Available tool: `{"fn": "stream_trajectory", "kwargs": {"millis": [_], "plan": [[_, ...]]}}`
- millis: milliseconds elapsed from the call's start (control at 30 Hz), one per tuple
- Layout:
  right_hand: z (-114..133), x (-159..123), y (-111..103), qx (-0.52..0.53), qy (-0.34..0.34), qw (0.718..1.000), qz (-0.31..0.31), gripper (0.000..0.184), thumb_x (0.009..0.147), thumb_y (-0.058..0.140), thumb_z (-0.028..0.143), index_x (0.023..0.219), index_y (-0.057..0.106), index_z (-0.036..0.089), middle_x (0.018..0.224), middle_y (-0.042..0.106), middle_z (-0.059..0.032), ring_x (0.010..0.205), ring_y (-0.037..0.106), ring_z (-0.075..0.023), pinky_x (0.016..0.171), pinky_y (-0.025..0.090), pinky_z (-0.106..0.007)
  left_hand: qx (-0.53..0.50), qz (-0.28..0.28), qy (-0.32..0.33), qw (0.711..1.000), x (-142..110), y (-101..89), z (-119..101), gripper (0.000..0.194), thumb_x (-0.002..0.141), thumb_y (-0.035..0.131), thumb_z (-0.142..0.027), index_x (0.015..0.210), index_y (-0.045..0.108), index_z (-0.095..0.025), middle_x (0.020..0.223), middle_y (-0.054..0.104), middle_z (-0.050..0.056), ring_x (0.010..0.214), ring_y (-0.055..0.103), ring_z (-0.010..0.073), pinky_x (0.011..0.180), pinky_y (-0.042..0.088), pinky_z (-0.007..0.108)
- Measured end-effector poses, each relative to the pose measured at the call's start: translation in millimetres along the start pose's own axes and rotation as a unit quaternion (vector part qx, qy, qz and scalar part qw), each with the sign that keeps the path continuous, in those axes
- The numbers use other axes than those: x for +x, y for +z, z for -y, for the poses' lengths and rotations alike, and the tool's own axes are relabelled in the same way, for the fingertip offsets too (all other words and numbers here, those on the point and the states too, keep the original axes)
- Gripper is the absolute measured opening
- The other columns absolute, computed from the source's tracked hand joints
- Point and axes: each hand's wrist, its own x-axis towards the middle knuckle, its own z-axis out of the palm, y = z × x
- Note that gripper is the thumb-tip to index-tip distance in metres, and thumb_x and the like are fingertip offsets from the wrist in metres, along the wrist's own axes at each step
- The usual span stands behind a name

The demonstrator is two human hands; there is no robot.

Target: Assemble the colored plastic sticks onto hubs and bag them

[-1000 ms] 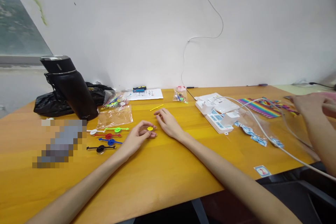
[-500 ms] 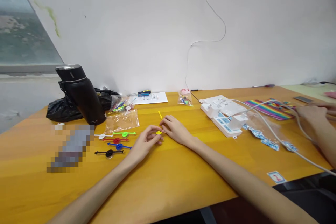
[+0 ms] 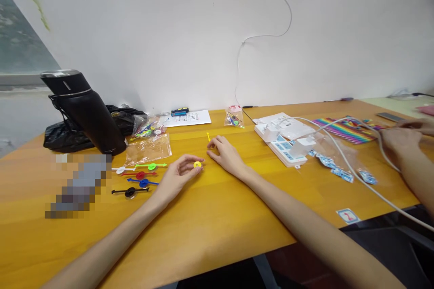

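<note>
My left hand (image 3: 176, 176) pinches a small round yellow disc (image 3: 197, 164) between thumb and fingertips, just above the table. To its right, my right hand (image 3: 226, 156) rests low with curled fingers closed at the lower end of a yellow arrow pointer (image 3: 208, 136); the exact grip is partly hidden. Left of my left hand lie several arrow spinners with round centres: a green one (image 3: 152, 166), a white one (image 3: 120, 170), a red one (image 3: 139, 174), a blue one (image 3: 143, 183) and a black one (image 3: 130, 193).
A black bottle (image 3: 90, 113) stands at the left beside a blurred flat object (image 3: 84, 185). Clear plastic bags (image 3: 149, 148), a paper with screwdrivers (image 3: 190, 118) and a power strip (image 3: 286, 152) with cables lie around. Another person's hands (image 3: 402, 140) are at the right, near rainbow-coloured sticks (image 3: 342, 130).
My right hand has drawn away from the yellow disc to the yellow arrow. My left hand still holds the disc, now tilted with its round face showing. The view has shifted slightly.
</note>
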Motion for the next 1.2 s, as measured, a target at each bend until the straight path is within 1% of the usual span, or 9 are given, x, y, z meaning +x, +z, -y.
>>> {"fn": "stream_trajectory", "kwargs": {"millis": [100, 300, 400, 467, 533, 600, 800, 933, 1200], "plan": [[-2.9, 1.1, 0.9, -0.025, 0.027, 0.999, -0.031, 0.014, 0.096, 0.060, 0.025, 0.109, 0.063, 0.020, 0.111, 0.063, -0.0090, 0.107, 0.056, -0.0238, 0.092, 0.043, -0.036, 0.005, -0.004, -0.009, 1.000, 0.2, -0.1, 0.8, 0.036, 0.084, 0.074, -0.039, 0.112, 0.066, -0.018, 0.123, 0.070, 0.010, 0.107, 0.068, 0.0215, 0.101, 0.051, 0.038], [-1.0, 1.8, 1.0, -0.059, 0.053, 0.997, -0.020, 0.015, 0.099, 0.054, 0.027, 0.096, 0.066, 0.018, 0.106, 0.064, -0.0105, 0.102, 0.057, -0.0246, 0.092, 0.045, -0.038, 0.026, -0.004, -0.009, 1.000, 0.3, -0.4, -0.3, 0.038, 0.084, 0.073, -0.040, 0.113, 0.067, -0.017, 0.121, 0.071, 0.011, 0.107, 0.067, 0.0216, 0.103, 0.050, 0.038], [0.2, 0.7, 1.1, -0.053, 0.012, 0.998, -0.010, 0.026, 0.100, 0.051, 0.029, 0.122, 0.062, 0.020, 0.127, 0.061, -0.0105, 0.118, 0.053, -0.0251, 0.103, 0.042, -0.040, 0.030, -0.003, -0.010, 1.000, 0.4, -0.7, -0.4, 0.039, 0.084, 0.073, -0.041, 0.114, 0.067, -0.017, 0.119, 0.071, 0.011, 0.107, 0.067, 0.0223, 0.103, 0.050, 0.039], [-1.1, 0.8, 2.6, -0.056, -0.018, 0.998, 0.024, 0.040, 0.102, 0.049, 0.033, 0.140, 0.053, 0.024, 0.148, 0.050, -0.0089, 0.134, 0.044, -0.0270, 0.112, 0.036, -0.044, 0.027, -0.002, -0.007, 1.000, 0.8, -1.0, 0.6, 0.039, 0.084, 0.073, -0.041, 0.114, 0.067, -0.017, 0.117, 0.072, 0.011, 0.108, 0.067, 0.0230, 0.104, 0.050, 0.040], [-3.6, 2.0, 4.8, -0.061, -0.025, 0.996, 0.064, 0.047, 0.104, 0.045, 0.037, 0.149, 0.045, 0.026, 0.159, 0.038, -0.0065, 0.145, 0.033, -0.0287, 0.117, 0.030, -0.048, 0.026, -0.001, -0.006, 1.000, 1.3, -1.2, 2.1, 0.039, 0.084, 0.073, -0.041, 0.114, 0.067, -0.017, 0.118, 0.072, 0.011, 0.108, 0.066, 0.0233, 0.104, 0.049, 0.041], [-6.1, 3.9, 6.5, -0.061, -0.017, 0.994, 0.086, 0.048, 0.105, 0.042, 0.037, 0.151, 0.042, 0.025, 0.160, 0.038, -0.0069, 0.148, 0.029, -0.0291, 0.119, 0.026, -0.050, 0.029, 0.002, -0.005, 1.000, 1.6, -1.3, 3.2, 0.039, 0.084, 0.073, -0.042, 0.114, 0.067, -0.018, 0.119, 0.071, 0.011, 0.108, 0.066, 0.0233, 0.104, 0.049, 0.041], [-10.8, 6.8, 6.2, -0.042, -0.040, 0.998, 0.033, 0.033, 0.101, 0.049, 0.019, 0.133, 0.058, 0.017, 0.127, 0.063, -0.0126, 0.122, 0.052, -0.0248, 0.107, 0.041, -0.042, 0.023, -0.002, -0.007, 1.000, 1.1, -1.3, 3.1, 0.039, 0.085, 0.073, -0.042, 0.115, 0.067, -0.018, 0.121, 0.071, 0.011, 0.107, 0.067, 0.0226, 0.102, 0.049, 0.038], [-17.3, 7.1, 5.5, -0.017, -0.044, 0.999, -0.001, 0.022, 0.101, 0.048, 0.013, 0.110, 0.067, 0.016, 0.108, 0.064, -0.0109, 0.104, 0.059, -0.0218, 0.096, 0.047, -0.035, 0.017, -0.003, -0.013, 1.000, 0.2, -1.3, 1.5, 0.039, 0.085, 0.073, -0.042, 0.115, 0.067, -0.018, 0.118, 0.072, 0.010, 0.106, 0.068, 0.0221, 0.100, 0.049, 0.036], [-20.1, 6.9, -4.7, 0.006, -0.006, 1.000, -0.016, 0.007, 0.095, 0.061, 0.014, 0.091, 0.066, 0.016, 0.100, 0.064, -0.0088, 0.093, 0.060, -0.0208, 0.087, 0.048, -0.033, 0.018, -0.026, -0.022, 0.999, -2.1, 0.4, -2.1, 0.041, 0.085, 0.072, -0.046, 0.117, 0.069, -0.020, 0.093, 0.074, 0.005, 0.089, 0.069, 0.0200, 0.092, 0.051, 0.033]]}}
